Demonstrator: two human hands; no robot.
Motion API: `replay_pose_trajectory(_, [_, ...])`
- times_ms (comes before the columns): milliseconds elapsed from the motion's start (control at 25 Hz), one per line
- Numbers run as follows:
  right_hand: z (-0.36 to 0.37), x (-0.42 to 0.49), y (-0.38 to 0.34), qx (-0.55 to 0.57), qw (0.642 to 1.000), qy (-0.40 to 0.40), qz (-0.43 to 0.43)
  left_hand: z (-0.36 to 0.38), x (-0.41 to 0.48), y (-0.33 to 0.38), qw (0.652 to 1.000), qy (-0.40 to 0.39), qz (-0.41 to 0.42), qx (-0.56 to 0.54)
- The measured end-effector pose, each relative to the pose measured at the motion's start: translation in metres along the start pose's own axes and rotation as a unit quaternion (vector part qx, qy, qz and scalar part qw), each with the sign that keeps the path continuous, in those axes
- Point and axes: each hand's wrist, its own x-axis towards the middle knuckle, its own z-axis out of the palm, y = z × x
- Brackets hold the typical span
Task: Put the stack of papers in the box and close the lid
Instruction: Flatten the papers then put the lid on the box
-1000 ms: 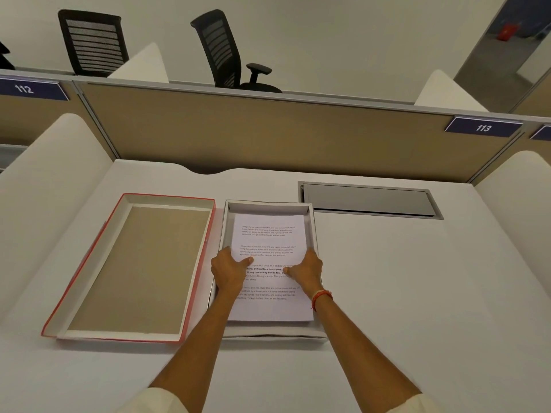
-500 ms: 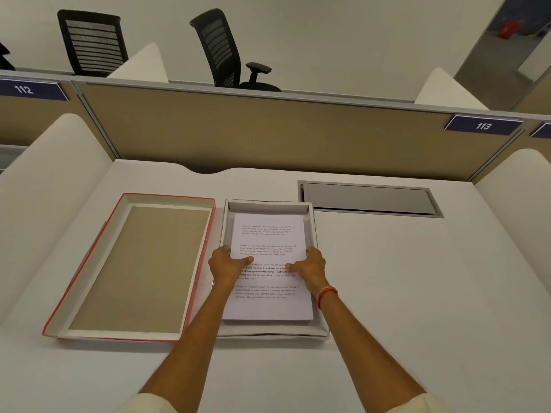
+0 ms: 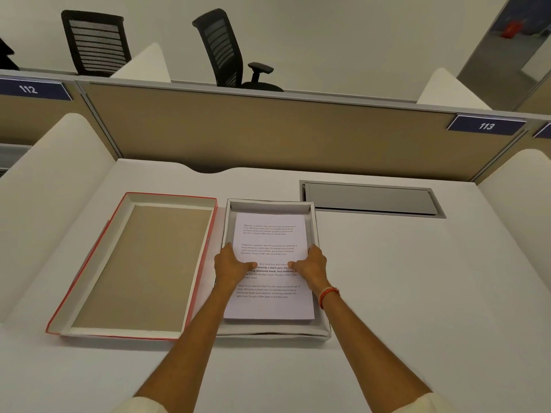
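A white stack of papers [image 3: 269,234] with printed text lies inside the shallow white box [image 3: 269,204] at the middle of the desk. My left hand [image 3: 231,265] grips the stack's left edge, thumb on top. My right hand [image 3: 311,265], with an orange thread at the wrist, grips the right edge the same way. The lid [image 3: 89,269], red outside and brown inside, lies upside down just left of the box, touching it.
A grey cable hatch [image 3: 369,199] is set into the desk behind and right of the box. A tan partition [image 3: 268,135] closes the back, white side panels stand left and right. Two black chairs stand beyond the partition.
Both hands have slid outward from the sheet's middle to its side edges, and the stack has settled lower and straighter in the box.
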Motion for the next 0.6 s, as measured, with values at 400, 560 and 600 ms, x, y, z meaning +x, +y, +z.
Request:
replay_pose_trajectory(400, [-0.027, 0.041, -0.053, -0.057, 0.985, -0.028, -0.161, -0.012, -0.069, 0.033, 0.854, -0.198, -0.265, -0.401])
replay_pose_trajectory(560, [-0.026, 0.063, -0.060, -0.129, 0.969, -0.071, -0.199, -0.010, -0.088, 0.020, 0.740, -0.268, -0.354, -0.505])
replay_pose_trajectory(600, [-0.024, 0.067, -0.061, -0.151, 0.963, -0.081, -0.208, -0.008, -0.090, 0.017, 0.717, -0.273, -0.359, -0.531])
